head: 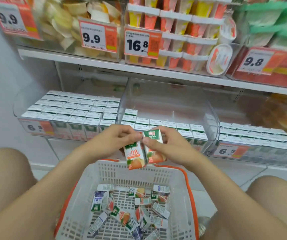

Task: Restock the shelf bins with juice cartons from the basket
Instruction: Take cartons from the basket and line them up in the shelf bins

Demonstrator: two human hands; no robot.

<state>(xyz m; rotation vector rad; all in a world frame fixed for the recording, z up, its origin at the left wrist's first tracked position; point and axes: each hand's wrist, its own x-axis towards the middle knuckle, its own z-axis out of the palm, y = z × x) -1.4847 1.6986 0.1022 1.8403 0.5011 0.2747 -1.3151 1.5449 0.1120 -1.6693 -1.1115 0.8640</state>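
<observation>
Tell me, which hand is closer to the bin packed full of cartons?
Left. The left hand holds a carton just off the front right corner of the full bin; the right hand, holding a second carton, is farther right, before the half-empty bin.

Bright, even, white light fills the scene, falling from above. Only a soft shade lies under the upper shelf (104, 64), at the back of the clear bins (170, 101), whose curved fronts carry a pale sheen. The wide lens bows the shelf line and stretches the legs (6, 170) in the lower corners. The two juice cartons (135, 156) at centre are sharpest, their large print readable. Toward the upper right the green packs (269, 19) and a price tag (255, 62) smear into blur, and the whole frame is slightly soft.
</observation>
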